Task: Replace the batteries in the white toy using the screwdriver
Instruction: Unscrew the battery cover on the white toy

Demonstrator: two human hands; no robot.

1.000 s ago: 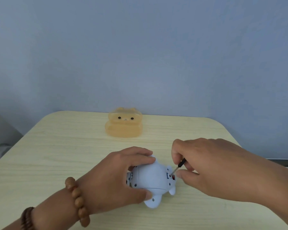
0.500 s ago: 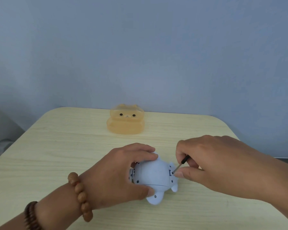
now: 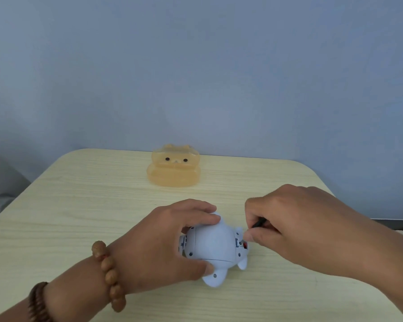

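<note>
On the desk (image 3: 79, 205), near its front-middle, the white toy (image 3: 213, 246) lay belly-up w/ the left hand (image 3: 172, 242) clamped round its body. The right hand (image 3: 296, 231) was pinched shut on the screwdriver (image 3: 258, 223), tip at a screw on the toy's right side. Toy prob. light, hard, slick plastic; best gripped across the body. Orange box (image 3: 173, 169) sat well apart; open room all round

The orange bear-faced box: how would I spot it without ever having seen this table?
Start at the pale wooden table and look to its far edge by the blue wall. The orange box sits there alone, see-through, with two dot eyes, unlike the white toy held nearer.
</note>
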